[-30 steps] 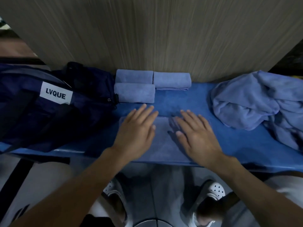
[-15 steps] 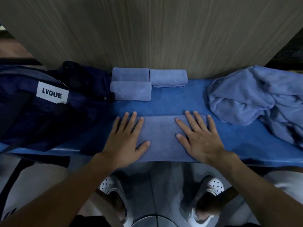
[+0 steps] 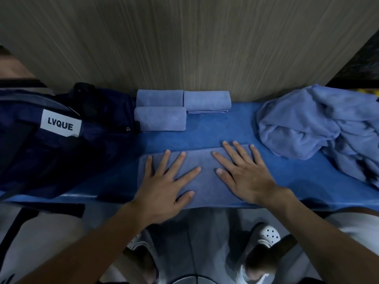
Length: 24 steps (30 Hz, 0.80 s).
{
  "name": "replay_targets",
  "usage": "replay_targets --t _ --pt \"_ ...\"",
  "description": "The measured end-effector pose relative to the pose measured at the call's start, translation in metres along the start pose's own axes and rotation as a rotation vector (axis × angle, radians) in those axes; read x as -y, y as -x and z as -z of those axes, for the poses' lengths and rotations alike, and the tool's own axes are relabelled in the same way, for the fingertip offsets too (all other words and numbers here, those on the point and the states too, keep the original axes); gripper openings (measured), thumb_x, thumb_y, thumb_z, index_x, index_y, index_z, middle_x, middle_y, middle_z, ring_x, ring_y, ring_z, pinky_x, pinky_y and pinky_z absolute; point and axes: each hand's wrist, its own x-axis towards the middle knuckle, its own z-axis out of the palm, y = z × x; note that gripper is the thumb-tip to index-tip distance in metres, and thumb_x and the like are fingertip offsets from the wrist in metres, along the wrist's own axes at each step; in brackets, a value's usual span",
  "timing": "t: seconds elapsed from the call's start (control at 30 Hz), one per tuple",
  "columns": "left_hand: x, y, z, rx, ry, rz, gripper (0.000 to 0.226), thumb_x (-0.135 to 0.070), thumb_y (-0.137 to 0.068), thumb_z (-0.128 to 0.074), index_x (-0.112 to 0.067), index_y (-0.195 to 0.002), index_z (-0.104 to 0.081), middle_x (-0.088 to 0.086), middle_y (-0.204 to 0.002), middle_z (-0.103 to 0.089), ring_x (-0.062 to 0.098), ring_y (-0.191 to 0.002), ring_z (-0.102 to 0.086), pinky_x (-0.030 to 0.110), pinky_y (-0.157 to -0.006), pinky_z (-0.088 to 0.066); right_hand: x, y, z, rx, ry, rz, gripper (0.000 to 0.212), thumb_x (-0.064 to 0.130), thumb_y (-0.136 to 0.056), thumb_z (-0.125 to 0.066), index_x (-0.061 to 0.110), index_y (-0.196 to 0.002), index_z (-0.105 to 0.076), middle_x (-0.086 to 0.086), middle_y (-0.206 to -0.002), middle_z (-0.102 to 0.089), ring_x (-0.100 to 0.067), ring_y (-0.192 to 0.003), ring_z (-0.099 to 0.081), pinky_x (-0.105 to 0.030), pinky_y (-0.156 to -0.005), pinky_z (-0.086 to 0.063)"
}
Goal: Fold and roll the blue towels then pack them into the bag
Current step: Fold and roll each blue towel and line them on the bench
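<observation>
- Noted three rolled towels [image 3: 160, 119] beside bag [image 3: 61, 152] — unpacked.
- Found left hand [image 3: 164, 187], right hand [image 3: 246, 175] flat on folded towel [image 3: 205, 160], fingers [image 3: 164, 162] spread wide.
- Saw towel heap [image 3: 307, 124] left unfolded.

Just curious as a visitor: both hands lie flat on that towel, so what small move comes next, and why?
Probably the right hand curls under the right end of the folded towel to start rolling. It and the left hand lie flat on the smooth strip, and three rolled towels sit behind.
</observation>
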Motion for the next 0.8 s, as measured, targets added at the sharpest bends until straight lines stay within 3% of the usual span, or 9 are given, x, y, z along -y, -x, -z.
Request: replay_targets --t 0.13,0.23,0.3,0.37,0.47,0.57,0.63,0.7,0.8 --pt "0.002 0.001 0.003 0.02 -0.01 0.012 0.065 -0.07 -0.093 -0.011 -0.045 -0.153 -0.011 0.003 -0.165 0.001 0.039 -0.15 0.0 0.072 -0.11 -0.011 -0.008 0.003 0.0 -0.012 -0.009 -0.082 0.077 0.068 -0.084 0.022 0.042 -0.151 -0.006 0.004 -0.162 -0.004 -0.019 -0.15 -0.001 -0.052 -0.118 0.002" --pt "-0.002 0.0 0.006 0.032 0.004 0.041 0.064 -0.07 -0.093 -0.011 -0.046 -0.152 -0.015 0.005 -0.165 -0.004 0.039 -0.15 -0.002 0.072 -0.11 -0.011 -0.007 0.012 0.006 -0.108 -0.106 -0.251 0.073 0.063 -0.091 -0.006 0.026 -0.151 -0.026 -0.006 -0.158 -0.024 -0.025 -0.146 -0.02 -0.052 -0.115 -0.017" --pt "-0.006 -0.005 0.012 0.012 0.03 0.076 0.064 -0.069 -0.093 -0.011 -0.045 -0.152 -0.013 0.005 -0.165 -0.002 0.038 -0.15 0.003 0.07 -0.112 -0.006 -0.009 0.019 0.012 -0.252 -0.127 -0.377 0.07 0.058 -0.089 -0.026 0.009 -0.134 -0.048 -0.017 -0.133 -0.052 -0.035 -0.123 -0.047 -0.051 -0.097 -0.039" --pt "-0.015 -0.013 0.019 -0.053 0.061 0.04 0.064 -0.063 -0.095 -0.019 -0.039 -0.154 -0.015 0.002 -0.165 -0.003 0.031 -0.151 0.004 0.066 -0.115 -0.004 -0.014 0.026 0.018 -0.261 -0.199 -0.517 0.062 0.059 -0.087 -0.041 0.004 -0.112 -0.056 -0.018 -0.113 -0.056 -0.037 -0.108 -0.051 -0.049 -0.086 -0.042" --pt "-0.028 -0.023 0.021 -0.086 0.049 -0.098 0.061 -0.057 -0.098 -0.02 -0.036 -0.154 -0.019 -0.003 -0.164 -0.009 0.021 -0.152 0.0 0.06 -0.118 -0.007 -0.02 0.034 0.021 -0.095 -0.251 -0.634 0.063 0.067 -0.082 -0.052 0.01 -0.107 -0.059 -0.013 -0.114 -0.051 -0.034 -0.111 -0.047 -0.048 -0.091 -0.04" --pt "-0.033 -0.03 0.011 -0.046 0.058 -0.09 0.06 -0.059 -0.096 -0.022 -0.039 -0.153 -0.024 -0.003 -0.163 -0.017 0.023 -0.151 -0.007 0.063 -0.115 -0.014 -0.02 0.033 0.02 -0.06 -0.287 -0.674 0.061 0.068 -0.077 -0.059 0.013 -0.103 -0.061 -0.01 -0.116 -0.047 -0.033 -0.114 -0.042 -0.047 -0.096 -0.035" --pt "-0.034 -0.033 0.008 -0.026 0.044 -0.085 0.06 -0.06 -0.095 -0.022 -0.041 -0.152 -0.023 -0.003 -0.163 -0.016 0.025 -0.151 -0.007 0.064 -0.115 -0.014 -0.021 0.029 0.021 -0.067 -0.369 -0.696 0.049 0.064 -0.077 -0.064 0.016 -0.085 -0.06 -0.006 -0.108 -0.045 -0.031 -0.112 -0.041 -0.045 -0.095 -0.034" --pt "-0.033 -0.037 0.008 -0.012 0.029 -0.091 0.061 -0.062 -0.095 -0.017 -0.042 -0.153 -0.016 -0.005 -0.164 -0.008 0.023 -0.152 0.0 0.062 -0.117 -0.008 -0.023 0.026 0.021 -0.095 -0.426 -0.674 0.046 0.059 -0.077 -0.067 0.021 -0.064 -0.044 -0.001 -0.092 -0.048 -0.028 -0.101 -0.047 -0.041 -0.086 -0.035" --pt "-0.034 -0.041 0.011 -0.021 0.042 -0.098 0.062 -0.061 -0.096 -0.017 -0.041 -0.154 -0.016 -0.004 -0.164 -0.007 0.023 -0.152 0.001 0.062 -0.117 -0.008 -0.025 0.024 0.024 -0.192 -0.604 -0.599 0.043 0.043 -0.079 -0.072 0.021 -0.062 -0.039 0.005 -0.063 -0.048 -0.021 -0.069 -0.051 -0.034 -0.069 -0.034"
